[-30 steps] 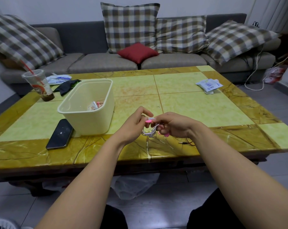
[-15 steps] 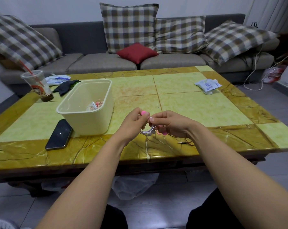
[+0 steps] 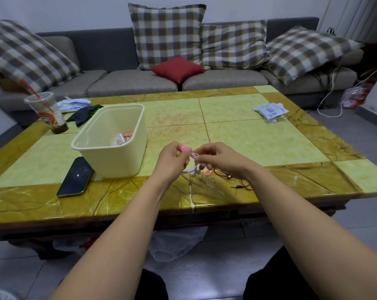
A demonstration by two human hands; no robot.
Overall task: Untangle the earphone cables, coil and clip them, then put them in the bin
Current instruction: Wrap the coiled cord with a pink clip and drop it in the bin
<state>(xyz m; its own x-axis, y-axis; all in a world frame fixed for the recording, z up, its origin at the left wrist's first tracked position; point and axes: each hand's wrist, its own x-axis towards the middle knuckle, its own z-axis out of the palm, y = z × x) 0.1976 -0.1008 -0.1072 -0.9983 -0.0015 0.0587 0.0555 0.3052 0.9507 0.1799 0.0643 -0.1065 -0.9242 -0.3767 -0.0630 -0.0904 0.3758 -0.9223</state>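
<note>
Above the table's near edge both hands hold a small coil of white earphone cable (image 3: 190, 170). My left hand (image 3: 172, 162) pinches a pink clip (image 3: 184, 148) at the top of the coil. My right hand (image 3: 221, 159) pinches the cable strands just beside it. A second pink clip (image 3: 208, 172) hangs below my right hand. A reddish-brown earphone cable (image 3: 240, 185) with its jack lies on the table under my right wrist. The cream bin (image 3: 118, 159) stands to the left and holds coiled earphones (image 3: 122, 138).
A black phone (image 3: 76, 176) lies in front of the bin. A plastic cup with a red straw (image 3: 47, 113) and dark cloth (image 3: 83, 115) sit at the table's back left. A white packet (image 3: 270, 109) lies at the back right. A sofa with cushions stands behind.
Both hands have lifted the coil slightly. The pink clip now shows at my left fingertips above the coil, and my right fingers have moved onto the strands beside it.
</note>
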